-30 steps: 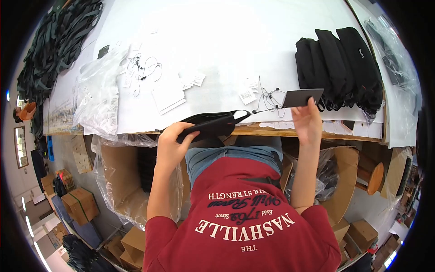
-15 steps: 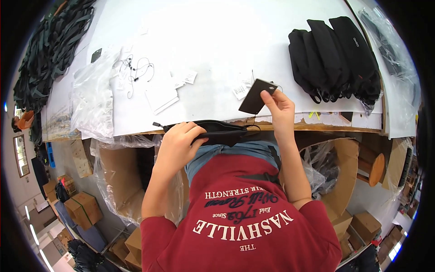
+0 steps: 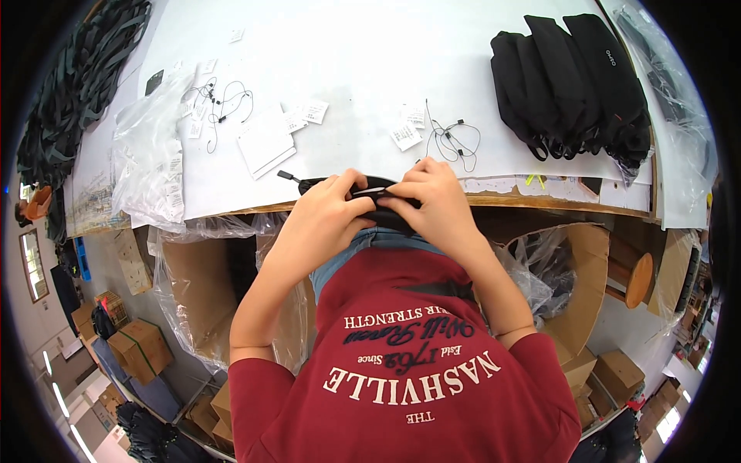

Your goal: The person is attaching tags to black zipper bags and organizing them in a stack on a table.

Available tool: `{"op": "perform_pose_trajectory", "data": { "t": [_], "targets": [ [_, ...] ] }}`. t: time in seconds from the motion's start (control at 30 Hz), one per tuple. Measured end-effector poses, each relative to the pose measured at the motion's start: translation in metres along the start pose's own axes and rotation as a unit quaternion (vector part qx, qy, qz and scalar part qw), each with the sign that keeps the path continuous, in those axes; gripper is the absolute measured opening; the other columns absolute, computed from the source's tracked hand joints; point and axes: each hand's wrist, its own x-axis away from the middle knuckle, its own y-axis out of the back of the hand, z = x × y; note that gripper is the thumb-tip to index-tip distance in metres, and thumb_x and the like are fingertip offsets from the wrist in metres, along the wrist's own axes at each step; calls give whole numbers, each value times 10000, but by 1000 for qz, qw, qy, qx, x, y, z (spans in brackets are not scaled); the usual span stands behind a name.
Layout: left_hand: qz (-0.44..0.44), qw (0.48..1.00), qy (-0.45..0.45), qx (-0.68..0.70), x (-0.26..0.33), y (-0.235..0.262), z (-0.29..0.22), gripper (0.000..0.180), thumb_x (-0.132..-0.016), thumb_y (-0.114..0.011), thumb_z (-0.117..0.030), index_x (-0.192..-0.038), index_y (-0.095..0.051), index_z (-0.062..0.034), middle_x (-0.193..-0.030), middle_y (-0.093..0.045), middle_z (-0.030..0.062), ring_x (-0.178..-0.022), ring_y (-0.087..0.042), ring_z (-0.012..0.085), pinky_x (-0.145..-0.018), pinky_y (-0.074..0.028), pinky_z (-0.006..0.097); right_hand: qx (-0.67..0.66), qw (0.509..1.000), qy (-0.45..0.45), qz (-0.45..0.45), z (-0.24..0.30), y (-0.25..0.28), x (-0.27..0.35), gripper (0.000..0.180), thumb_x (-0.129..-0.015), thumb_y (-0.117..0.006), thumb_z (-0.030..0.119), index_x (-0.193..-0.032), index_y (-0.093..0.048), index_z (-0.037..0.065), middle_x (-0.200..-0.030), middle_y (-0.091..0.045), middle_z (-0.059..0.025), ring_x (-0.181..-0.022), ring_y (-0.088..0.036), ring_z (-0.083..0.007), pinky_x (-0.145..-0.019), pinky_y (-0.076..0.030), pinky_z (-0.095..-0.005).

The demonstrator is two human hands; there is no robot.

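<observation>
At table's near edge, your left hand and right hand both pinch a black pouch: soft, light, probably fabric; grip its seam.

White worktop, black folded pouches stacked at its right edge, clear plastic bags at the left edge, paper tags and black cords scattered mid-surface, white card near the front edge.
</observation>
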Motion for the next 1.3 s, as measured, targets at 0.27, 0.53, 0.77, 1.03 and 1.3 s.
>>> {"op": "perform_pose_trajectory", "data": {
  "t": [0.27, 0.53, 0.77, 1.03, 1.3],
  "targets": [
    [20, 997, -69, -9, 2, -10, 17, 167, -711, -708, -153, -840, -640, -71, -862, -587, 71, -836, -559, 248, -814, -428, 350, -67, 987, -67, 132, 4, 2, 11, 299, -832, -665, 299, -942, -585, 32, -955, -636, -142, -1041, -527, -321, -1014, -339, -444],
    [-193, 970, 127, 80, -51, -16, 112, 257, -803, -687, -206, -1008, -648, -56, -989, -636, 82, -972, -567, 241, -879, -430, 365, -32, 989, -67, 127, -6, -3, 32, 278, -823, -674, 230, -957, -555, 18, -1039, -603, -171, -1116, -504, -336, -1061, -305, -434],
    [-225, 948, 150, -170, -53, -16, 155, 270, -795, -702, -226, -1022, -656, -87, -998, -638, 49, -1166, -437, 234, -1000, -311, 397, -13, 991, -55, 118, -1, 0, 36, 212, -793, -699, 204, -906, -641, 33, -1146, -615, -154, -1210, -459, -345, -1072, -293, -437],
    [-154, 958, 50, 239, -31, 26, 48, 162, -788, -707, -198, -908, -692, -91, -1084, -639, 24, -1147, -449, 206, -990, -315, 380, 118, 992, 26, 42, 12, 17, 18, 114, -747, -722, 192, -811, -695, 101, -1155, -618, -41, -1243, -433, -319, -1066, -254, -500],
    [-373, 886, 119, 247, -7, -1, 46, 561, -774, -734, -195, -1260, -499, -41, -1326, -453, 114, -1194, -438, 246, -1005, -343, 399, 142, 987, 54, -51, 24, 23, 4, 122, -702, -752, 191, -801, -711, 135, -1009, -599, -5, -1188, -446, -279, -1009, -255, -465]
  ]
}}
